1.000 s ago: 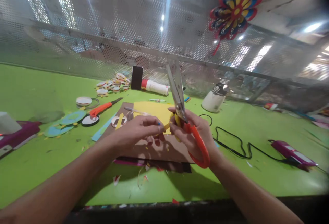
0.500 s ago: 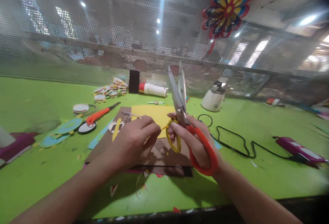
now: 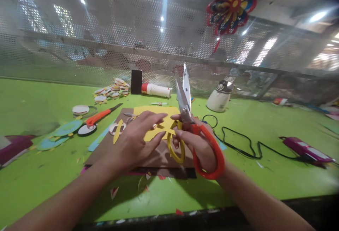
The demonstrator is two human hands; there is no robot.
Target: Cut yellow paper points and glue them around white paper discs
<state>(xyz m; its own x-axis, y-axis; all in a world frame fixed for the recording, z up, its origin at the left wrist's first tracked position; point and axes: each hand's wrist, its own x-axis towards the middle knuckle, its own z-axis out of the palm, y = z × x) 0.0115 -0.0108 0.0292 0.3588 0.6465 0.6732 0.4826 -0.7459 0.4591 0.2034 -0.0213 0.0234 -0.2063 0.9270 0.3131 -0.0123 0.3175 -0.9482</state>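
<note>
A large pair of scissors stands blades up and parted in my right hand. Its big red handle loops around that hand, and a yellow loop, apparently the other handle, hangs by the fingers. The right fingertips also pinch a small yellow paper strip. My left hand is open just left of the strip, thumb and fingers apart. Beneath both hands lie a yellow paper sheet and a brown board. A yellow paper piece rests on a white ring left of my left hand.
Orange-handled scissors, blue paper discs and a pile of white rings lie left. Behind are a black phone-like slab, a red-and-white tube and a white container. A purple device with black cord lies right.
My left hand has opened from a pinch and let go of the yellow strip, which stays in my right fingers. The scissors remain upright in my right hand. The view has shifted slightly.
</note>
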